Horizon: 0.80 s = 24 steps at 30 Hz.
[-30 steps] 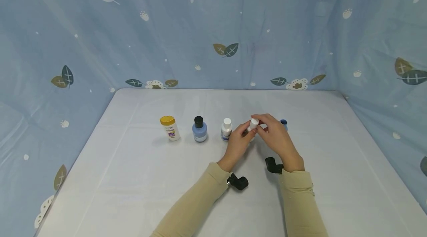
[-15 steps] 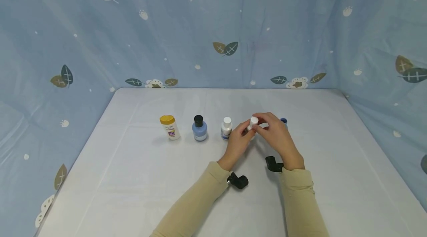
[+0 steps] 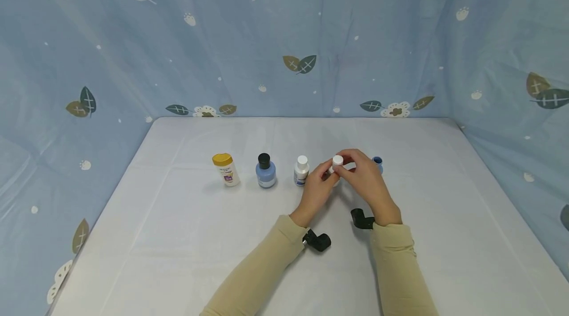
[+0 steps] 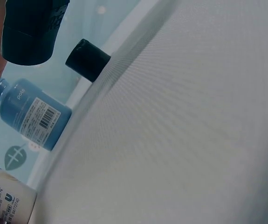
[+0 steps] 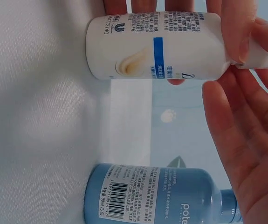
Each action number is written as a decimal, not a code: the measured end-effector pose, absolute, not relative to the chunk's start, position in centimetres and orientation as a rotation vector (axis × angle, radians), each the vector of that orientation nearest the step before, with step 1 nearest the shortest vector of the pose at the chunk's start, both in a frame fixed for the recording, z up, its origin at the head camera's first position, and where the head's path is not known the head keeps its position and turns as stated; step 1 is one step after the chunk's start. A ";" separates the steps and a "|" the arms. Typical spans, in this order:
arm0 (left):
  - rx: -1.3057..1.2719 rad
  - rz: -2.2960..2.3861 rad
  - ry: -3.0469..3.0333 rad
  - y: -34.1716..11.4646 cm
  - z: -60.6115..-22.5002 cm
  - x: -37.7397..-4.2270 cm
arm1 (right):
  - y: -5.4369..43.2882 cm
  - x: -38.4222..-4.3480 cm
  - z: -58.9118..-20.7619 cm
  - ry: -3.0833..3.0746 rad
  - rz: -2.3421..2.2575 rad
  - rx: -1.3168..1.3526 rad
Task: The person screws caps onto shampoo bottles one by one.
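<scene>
A white bottle (image 5: 147, 46) with a blue stripe on its label is held upright between my two hands, its base at the table. My left hand (image 3: 316, 193) grips it round the upper body, fingers behind, as the right wrist view shows. My right hand (image 3: 366, 180) pinches the white cap (image 3: 338, 160) at its top with thumb and fingers. To the right, partly hidden by that hand in the head view, an uncapped blue bottle (image 4: 33, 114) stands on the table. A dark cap-like cylinder (image 4: 88, 60) sits beyond it in the left wrist view.
Left of my hands, in a row, stand a small white bottle (image 3: 302, 170), a blue bottle with a black cap (image 3: 265, 173) and a white bottle with a yellow cap (image 3: 226, 170). A patterned blue curtain (image 3: 249, 34) hangs behind the white table (image 3: 200, 237).
My right hand has shifted slightly left, with its fingers on the cap. The left hand and the standing bottles stay in place.
</scene>
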State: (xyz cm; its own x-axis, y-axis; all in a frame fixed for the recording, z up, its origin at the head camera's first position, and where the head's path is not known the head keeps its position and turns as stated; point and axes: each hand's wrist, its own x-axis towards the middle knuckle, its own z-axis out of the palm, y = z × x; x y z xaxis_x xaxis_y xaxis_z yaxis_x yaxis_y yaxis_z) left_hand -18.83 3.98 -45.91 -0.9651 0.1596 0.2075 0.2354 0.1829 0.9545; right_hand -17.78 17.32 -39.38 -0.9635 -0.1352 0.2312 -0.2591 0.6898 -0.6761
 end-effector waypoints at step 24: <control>-0.404 -1.978 -2.352 3.9 -45.6 -18.7 | 18.0 -17.8 -39.7 -2.723 1.203 0.478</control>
